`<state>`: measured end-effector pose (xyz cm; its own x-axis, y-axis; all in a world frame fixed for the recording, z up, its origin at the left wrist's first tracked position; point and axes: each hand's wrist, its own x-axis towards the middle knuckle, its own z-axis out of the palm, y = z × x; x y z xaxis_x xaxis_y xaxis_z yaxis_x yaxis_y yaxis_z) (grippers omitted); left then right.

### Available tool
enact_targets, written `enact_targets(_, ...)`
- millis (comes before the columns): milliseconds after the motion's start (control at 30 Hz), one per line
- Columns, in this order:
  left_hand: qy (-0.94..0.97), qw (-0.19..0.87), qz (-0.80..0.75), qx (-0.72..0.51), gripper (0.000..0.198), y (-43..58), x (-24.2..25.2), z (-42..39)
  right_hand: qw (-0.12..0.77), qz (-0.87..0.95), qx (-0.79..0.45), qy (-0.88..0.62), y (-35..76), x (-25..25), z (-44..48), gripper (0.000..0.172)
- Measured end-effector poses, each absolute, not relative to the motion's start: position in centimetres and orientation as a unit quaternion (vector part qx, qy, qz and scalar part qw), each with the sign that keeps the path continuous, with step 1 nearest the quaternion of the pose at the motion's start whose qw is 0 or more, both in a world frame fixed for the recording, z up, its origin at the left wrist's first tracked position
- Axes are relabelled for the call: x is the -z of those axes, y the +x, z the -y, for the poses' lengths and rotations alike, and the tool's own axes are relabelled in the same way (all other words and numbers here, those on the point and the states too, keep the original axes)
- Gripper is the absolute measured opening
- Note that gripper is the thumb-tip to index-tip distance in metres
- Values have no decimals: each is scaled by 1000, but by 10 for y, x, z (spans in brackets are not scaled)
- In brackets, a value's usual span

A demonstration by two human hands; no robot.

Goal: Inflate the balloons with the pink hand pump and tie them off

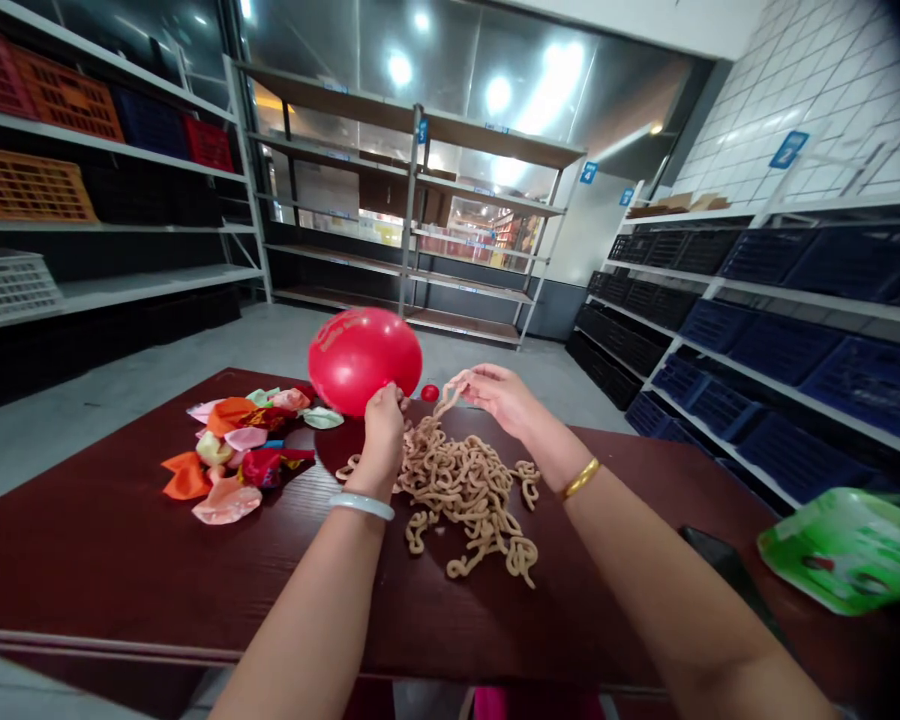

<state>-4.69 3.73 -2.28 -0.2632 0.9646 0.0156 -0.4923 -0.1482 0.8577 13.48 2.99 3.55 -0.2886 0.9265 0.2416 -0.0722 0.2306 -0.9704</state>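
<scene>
My left hand (pixel 384 425) is closed around the neck of an inflated red balloon (pixel 361 357), holding it above the dark red table (pixel 105 560). My right hand (pixel 496 392) pinches the end of a beige rubber-band strand (pixel 447 392) lifted from a heap of beige bands (pixel 469 490) in the table's middle. A small red ball-like piece (pixel 430 393) sits between the two hands, behind them.
A pile of flat, uninflated balloons (pixel 240 450) in several colours lies left of the heap. A green packet (pixel 844 548) and a dark phone (pixel 724 565) lie at the right. Shelving with crates lines the left, back and right walls.
</scene>
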Motion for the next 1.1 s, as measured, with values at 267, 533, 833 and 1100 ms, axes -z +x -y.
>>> enact_targets(267, 309, 543, -324, -710, 20, -48, 20, -37, 494, 603, -539, -320, 138, -82, -30, 23)
enact_targets(533, 340, 570, -295, -688, 27, -39, 17, -29, 238, 833, -235, -442, 116, -74, -29, 11)
enact_targets(833, 378, 542, -391, -641, 22, -17, 27, -24, 213, 853, 2, -476, 86, -51, -22, 10)
enact_targets(1100, 427, 473, -435, -637, 23, -22, 40, -39, 213, 858, -22, -467, 94, -60, -31, 10)
